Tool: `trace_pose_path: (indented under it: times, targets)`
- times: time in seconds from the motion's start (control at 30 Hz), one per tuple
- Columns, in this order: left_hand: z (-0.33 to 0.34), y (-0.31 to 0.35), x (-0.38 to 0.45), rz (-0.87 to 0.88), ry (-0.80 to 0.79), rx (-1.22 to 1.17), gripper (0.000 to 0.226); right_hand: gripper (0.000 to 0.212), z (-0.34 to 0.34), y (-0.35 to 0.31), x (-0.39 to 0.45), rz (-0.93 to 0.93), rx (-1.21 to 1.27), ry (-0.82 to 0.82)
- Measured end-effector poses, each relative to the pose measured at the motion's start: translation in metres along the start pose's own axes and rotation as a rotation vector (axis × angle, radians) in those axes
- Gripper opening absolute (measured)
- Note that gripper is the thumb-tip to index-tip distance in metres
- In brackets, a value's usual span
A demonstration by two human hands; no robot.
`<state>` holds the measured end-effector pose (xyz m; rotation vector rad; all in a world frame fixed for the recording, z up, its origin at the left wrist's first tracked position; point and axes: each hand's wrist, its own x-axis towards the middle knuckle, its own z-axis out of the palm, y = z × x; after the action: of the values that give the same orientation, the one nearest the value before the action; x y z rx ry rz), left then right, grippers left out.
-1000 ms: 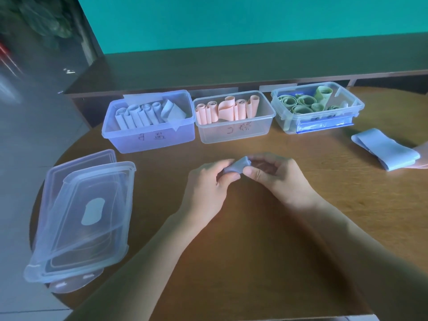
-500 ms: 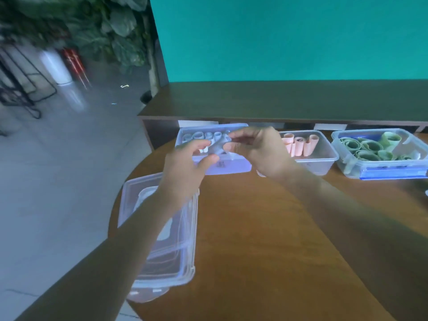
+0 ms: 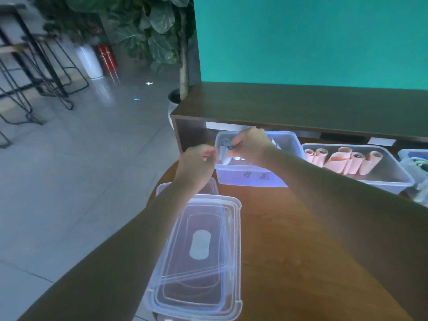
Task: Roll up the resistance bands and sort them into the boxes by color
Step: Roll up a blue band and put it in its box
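The clear box for blue bands (image 3: 252,180) stands at the table's back left with several pale blue rolls in it. My right hand (image 3: 251,147) reaches over its left end and pinches a rolled pale blue band (image 3: 224,156) just inside the box. My left hand (image 3: 196,164) hovers by the box's left wall, fingers loosely curled, holding nothing. To the right, the second clear box (image 3: 391,181) holds several pink rolls (image 3: 342,161). The box with green rolls (image 3: 415,164) is cut off by the right edge.
A stack of clear lids (image 3: 199,251) lies at the round wooden table's (image 3: 289,239) left rim, under my left forearm. A dark wooden shelf (image 3: 301,105) runs right behind the boxes. Beyond the table's left edge are floor, stools and a potted plant.
Both hands carried the rolled blue band from the table's middle up to the blue box. My left hand has let go and the right hand alone lowers the roll in. My view swung left.
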<state>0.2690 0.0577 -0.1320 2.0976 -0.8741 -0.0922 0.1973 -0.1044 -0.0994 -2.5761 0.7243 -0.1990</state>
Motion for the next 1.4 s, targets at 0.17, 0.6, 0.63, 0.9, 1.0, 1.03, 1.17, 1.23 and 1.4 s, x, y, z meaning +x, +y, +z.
trace_pose_path:
  times: [0.17, 0.6, 0.63, 0.9, 1.0, 1.03, 1.17, 1.23, 1.4]
  targets:
    - [0.000, -0.004, 0.005, 0.002, 0.010, -0.042, 0.025, 0.007, 0.014, -0.006, 0.018, -0.013, -0.075, -0.033]
    - [0.003, -0.006, 0.005, 0.005, -0.021, 0.015, 0.028, 0.024, 0.006, -0.002, 0.012, -0.031, 0.104, -0.081]
    - [0.003, -0.005, 0.004, -0.001, -0.023, 0.016, 0.028, 0.024, 0.004, -0.002, 0.010, -0.032, 0.088, -0.088]
    - [0.005, 0.016, -0.006, 0.014, 0.040, 0.092, 0.026, 0.016, -0.020, 0.012, -0.021, -0.008, 0.217, 0.001]
    - [0.010, 0.038, -0.013, 0.104, 0.138, 0.085, 0.025, 0.012, -0.036, 0.029, -0.042, -0.033, 0.289, 0.086]
    - [0.014, 0.047, -0.015, 0.160, 0.180, 0.087, 0.024, 0.008, -0.042, 0.036, -0.052, -0.047, 0.312, 0.115]
    - [0.034, 0.095, -0.027, 0.263, 0.239, 0.016, 0.021, 0.008, -0.073, 0.077, -0.104, -0.037, 0.456, 0.241]
    - [0.051, 0.123, -0.036, 0.282, 0.212, -0.019, 0.022, 0.007, -0.090, 0.102, -0.136, 0.002, 0.511, 0.288]
    - [0.113, 0.196, -0.070, 0.359, 0.076, -0.098, 0.021, 0.006, -0.129, 0.180, -0.230, 0.118, 0.536, 0.417]
